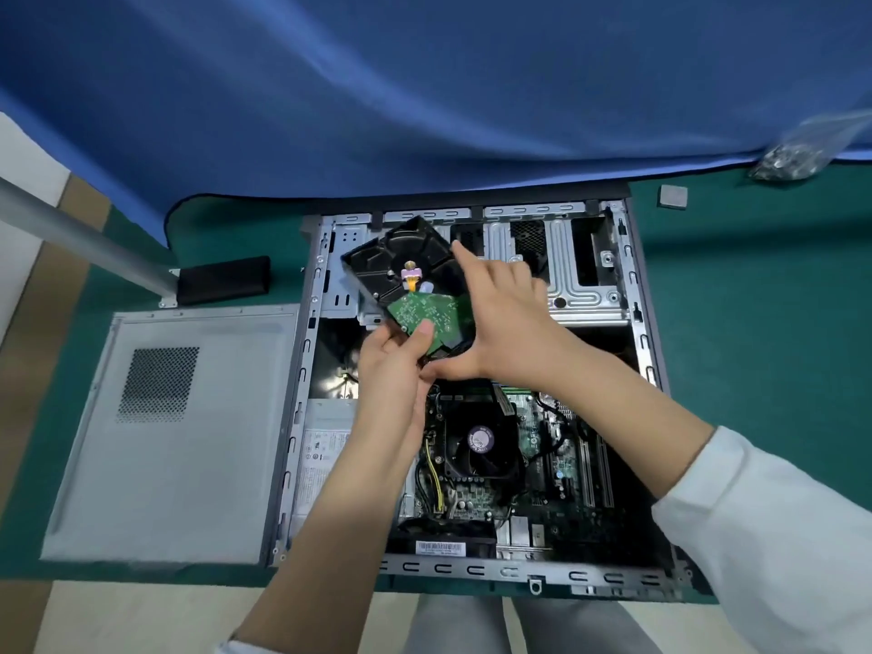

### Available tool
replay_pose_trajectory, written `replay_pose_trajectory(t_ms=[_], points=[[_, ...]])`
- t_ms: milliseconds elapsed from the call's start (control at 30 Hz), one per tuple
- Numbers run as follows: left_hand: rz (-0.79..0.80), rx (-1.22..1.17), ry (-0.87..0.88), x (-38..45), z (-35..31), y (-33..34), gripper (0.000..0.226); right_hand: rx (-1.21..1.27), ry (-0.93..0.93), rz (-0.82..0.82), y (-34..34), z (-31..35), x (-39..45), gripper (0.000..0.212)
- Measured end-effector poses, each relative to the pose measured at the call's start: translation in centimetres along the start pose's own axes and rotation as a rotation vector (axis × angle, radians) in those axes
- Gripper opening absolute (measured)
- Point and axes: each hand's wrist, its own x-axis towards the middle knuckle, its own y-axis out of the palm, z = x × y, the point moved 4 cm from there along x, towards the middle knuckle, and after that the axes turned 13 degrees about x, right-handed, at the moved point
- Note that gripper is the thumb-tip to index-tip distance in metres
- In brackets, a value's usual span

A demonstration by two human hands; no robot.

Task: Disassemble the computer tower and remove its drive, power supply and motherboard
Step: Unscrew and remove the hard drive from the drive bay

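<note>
Drive (406, 271) in both hands above tower (632, 295).

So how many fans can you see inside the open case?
1 clearly: the CPU cooler fan on the motherboard, below both hands. A dark block by the case's near edge may be another; the arms could hide more.
</note>
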Motion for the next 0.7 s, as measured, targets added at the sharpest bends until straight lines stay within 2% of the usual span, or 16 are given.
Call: replay_pose_trajectory(t_ms=[67, 133, 233, 267, 367, 433, 467, 533, 600, 667, 700], points=[[-0.048, -0.008, -0.004, 0.0, 0.4, -0.6, 0.035, -0.010, -0.077, 0.009, 0.6, 0.3, 0.0, 0.130], [-0.065, 0.091, 0.021, 0.1, 0.2, -1.2, 0.033, 0.001, -0.109, 0.026, 0.9, 0.5, 0.2, 0.128], [-0.001, 0.307, 0.100, 0.4, -0.9, -1.5, 0.009, 0.017, -0.122, 0.037, 0.9, 0.6, 0.8, 0.125], [0.001, 0.378, 0.119, 0.5, -1.3, -1.6, 0.008, 0.011, -0.130, 0.038, 1.0, 0.7, 0.9, 0.124], [-0.028, 0.608, 0.099, 0.9, -1.6, -2.2, 0.025, -0.057, -0.179, 0.041, 0.9, 0.7, 1.4, 0.124], [-0.057, 0.841, 0.131, 1.2, -2.1, -2.9, 0.036, -0.117, -0.210, 0.037, 0.7, 0.6, 1.8, 0.123], [-0.107, 1.016, 0.187, 1.3, -2.6, -3.3, 0.038, -0.141, -0.222, 0.037, 0.6, 0.5, 1.9, 0.123], [-0.311, 1.384, 0.381, 1.1, -4.6, -3.7, 0.044, -0.115, -0.237, 0.048, 0.1, 0.2, 2.1, 0.123], [-0.420, 1.455, 0.635, 1.1, -6.8, -2.7, 0.033, 0.015, -0.208, 0.059, -0.7, -0.6, 1.8, 0.124], [-0.343, 1.425, 0.888, 1.7, -8.1, -0.8, 0.018, 0.100, -0.146, 0.026, -1.5, -1.8, 1.1, 0.124], [-0.255, 1.449, 0.987, 2.2, -8.2, 0.4, 0.020, 0.091, -0.106, -0.013, -1.9, -2.6, 0.6, 0.120]])
